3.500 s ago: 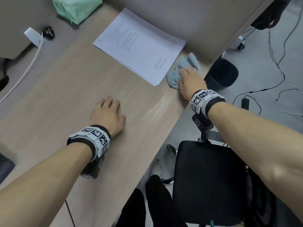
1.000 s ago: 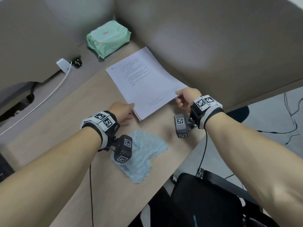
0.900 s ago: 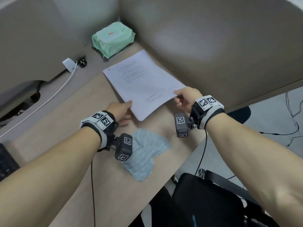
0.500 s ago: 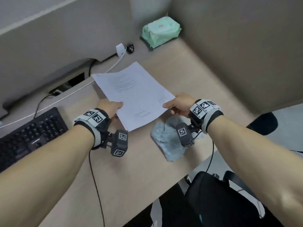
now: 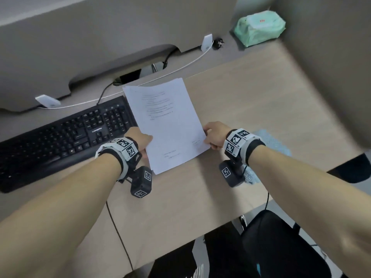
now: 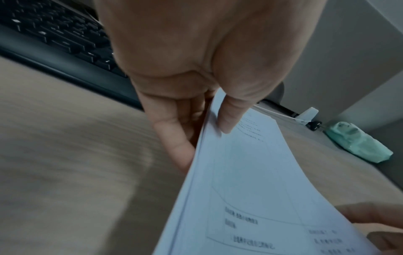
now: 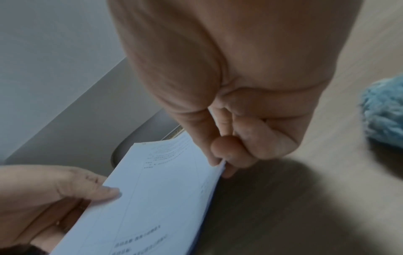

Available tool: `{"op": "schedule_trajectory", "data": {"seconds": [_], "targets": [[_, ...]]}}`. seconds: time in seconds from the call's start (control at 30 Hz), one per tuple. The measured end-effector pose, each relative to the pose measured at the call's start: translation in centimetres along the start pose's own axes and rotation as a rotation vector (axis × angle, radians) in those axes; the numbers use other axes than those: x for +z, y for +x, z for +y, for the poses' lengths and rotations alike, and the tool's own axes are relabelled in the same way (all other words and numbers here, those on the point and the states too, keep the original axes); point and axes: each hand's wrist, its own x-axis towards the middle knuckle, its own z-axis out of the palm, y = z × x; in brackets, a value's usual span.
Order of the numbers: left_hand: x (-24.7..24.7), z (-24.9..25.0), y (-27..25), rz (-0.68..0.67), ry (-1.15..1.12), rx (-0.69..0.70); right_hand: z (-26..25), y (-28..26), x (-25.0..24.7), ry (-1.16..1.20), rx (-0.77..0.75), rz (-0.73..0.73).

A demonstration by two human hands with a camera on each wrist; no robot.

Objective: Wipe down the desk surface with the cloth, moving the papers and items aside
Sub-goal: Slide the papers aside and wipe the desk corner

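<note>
A thin stack of white printed papers [image 5: 168, 125] hangs lifted above the wooden desk [image 5: 251, 101], held by both hands. My left hand [image 5: 140, 141] pinches its left edge, thumb on top and fingers beneath, as the left wrist view shows at the papers [image 6: 240, 181]. My right hand [image 5: 212, 137] pinches the right edge near the lower corner; in the right wrist view the papers [image 7: 152, 189] sit between thumb and fingers. The light blue cloth [image 5: 275, 143] lies flat on the desk to the right, partly hidden under my right wrist, also seen as the cloth [image 7: 383, 110].
A black keyboard [image 5: 60, 135] lies on the left, the papers' far corner overlapping it. A green wipes pack [image 5: 259, 27] sits in the far right corner by a white cable [image 5: 180, 69] and plug. Grey partitions [image 5: 331, 57] wall the back and right. A black chair [image 5: 281, 247] stands below the desk edge.
Both hands have carried the papers off the desk and leftward toward the keyboard. The cloth, earlier left of my right wrist, now lies to its right. 3.5 s ago my right hand wiped with it.
</note>
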Motion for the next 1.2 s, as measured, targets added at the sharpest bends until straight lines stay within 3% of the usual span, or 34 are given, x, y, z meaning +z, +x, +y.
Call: {"op": "schedule_trajectory", "data": {"seconds": [0.2, 0.4, 0.5, 0.63, 0.7, 0.83, 0.9, 1.03, 1.2], "targets": [[-0.3, -0.4, 0.0, 0.004, 0.093, -0.046, 0.6, -0.8, -0.6, -0.221, 0.017, 0.114], [-1.3, 2.3, -0.3, 0.105, 0.603, 0.051, 4.7, -3.1, -5.3, -0.442, 0.153, 0.313], [-0.6, 4.2, -0.4, 0.157, 0.750, 0.099, 6.9, -4.7, -6.7, -0.536, 0.280, 0.268], [2.0, 7.2, -0.4, 0.163, 0.751, 0.188, 9.2, -5.2, -6.4, -0.558, 0.358, 0.108], [3.9, 8.6, -0.6, 0.139, 0.753, 0.239, 9.9, -4.5, -5.5, -0.527, 0.333, 0.115], [7.8, 10.6, -0.7, 0.088, 0.746, 0.440, 10.6, -2.9, -4.8, -0.471, 0.189, 0.304], [9.2, 11.4, -0.5, 0.045, 0.772, 0.544, 11.3, -1.9, -6.0, -0.496, 0.099, 0.397], [10.9, 12.8, 0.4, 0.002, 0.850, 0.659, 13.0, 0.5, -10.0, -0.390, 0.056, 0.477], [12.2, 14.8, 2.6, 0.055, 0.892, 0.643, 11.0, 2.8, -9.6, -0.591, -0.075, 0.375]]}}
